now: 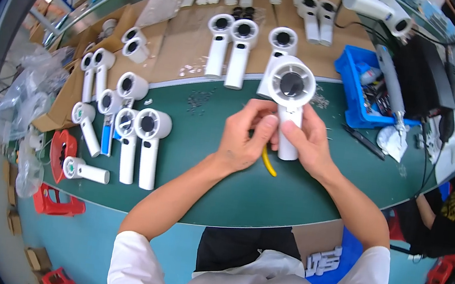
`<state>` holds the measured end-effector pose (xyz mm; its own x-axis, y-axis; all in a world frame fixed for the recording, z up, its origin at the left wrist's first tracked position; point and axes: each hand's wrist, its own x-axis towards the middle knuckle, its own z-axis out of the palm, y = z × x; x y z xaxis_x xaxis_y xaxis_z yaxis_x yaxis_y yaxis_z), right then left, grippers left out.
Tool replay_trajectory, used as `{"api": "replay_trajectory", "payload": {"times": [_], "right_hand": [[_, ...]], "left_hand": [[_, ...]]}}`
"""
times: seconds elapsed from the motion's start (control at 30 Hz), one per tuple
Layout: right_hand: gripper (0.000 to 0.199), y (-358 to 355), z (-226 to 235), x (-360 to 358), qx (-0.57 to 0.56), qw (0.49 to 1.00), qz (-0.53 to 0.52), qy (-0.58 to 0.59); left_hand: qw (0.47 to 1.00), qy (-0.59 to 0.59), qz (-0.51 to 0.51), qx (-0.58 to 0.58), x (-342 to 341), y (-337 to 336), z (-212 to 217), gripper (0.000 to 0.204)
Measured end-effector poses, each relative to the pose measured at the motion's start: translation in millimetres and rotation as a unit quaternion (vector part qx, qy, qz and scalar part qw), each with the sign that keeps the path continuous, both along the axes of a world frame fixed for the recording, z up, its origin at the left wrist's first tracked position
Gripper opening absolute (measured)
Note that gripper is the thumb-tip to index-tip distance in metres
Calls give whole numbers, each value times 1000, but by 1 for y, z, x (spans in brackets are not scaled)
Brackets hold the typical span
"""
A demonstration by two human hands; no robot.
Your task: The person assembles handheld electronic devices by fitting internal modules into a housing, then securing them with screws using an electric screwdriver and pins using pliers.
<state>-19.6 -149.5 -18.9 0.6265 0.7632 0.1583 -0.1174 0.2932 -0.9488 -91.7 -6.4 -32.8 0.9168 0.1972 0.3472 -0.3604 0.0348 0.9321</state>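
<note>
A white handheld fan (289,128) stands nearly upright before me, its round head with a dark centre facing up at the camera. My right hand (311,144) is closed around its handle, thumb lying along the front. Close against the handle's left side, my left hand (246,136) has its fingers curled and its thumb pressed in; what they hold is hidden. From beneath that hand sticks out a curved yellow tool handle (268,163); I cannot tell whether it is gripped or lies on the green table (209,196). Just behind stands another white fan (281,41), partly covered.
Several white fans (150,149) lie at the left, one with a blue handle part (107,134), near a red tray (59,150). More fans (240,53) rest on cardboard behind. At the right are a blue bin (358,121), a black pen-like tool (364,142) and a seated person (445,220).
</note>
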Motion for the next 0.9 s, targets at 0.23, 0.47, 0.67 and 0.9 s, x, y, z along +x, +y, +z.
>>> {"api": "replay_trajectory", "payload": {"times": [0.23,0.47,0.67,0.9], "right_hand": [[35,5,4,-9,-4,1000,-1,0],[35,6,-13,7,33,999,6,25],[24,11,-10,22,115,993,-37,-5],[40,12,-21,26,92,977,-165,-94]], "left_hand": [[1000,-11,-4,16,-5,6,-7,16],[974,-11,109,197,1,5,4,23],[968,-2,173,181,2,8,-6,23],[871,-198,192,407,-90,-44,11,35]]}}
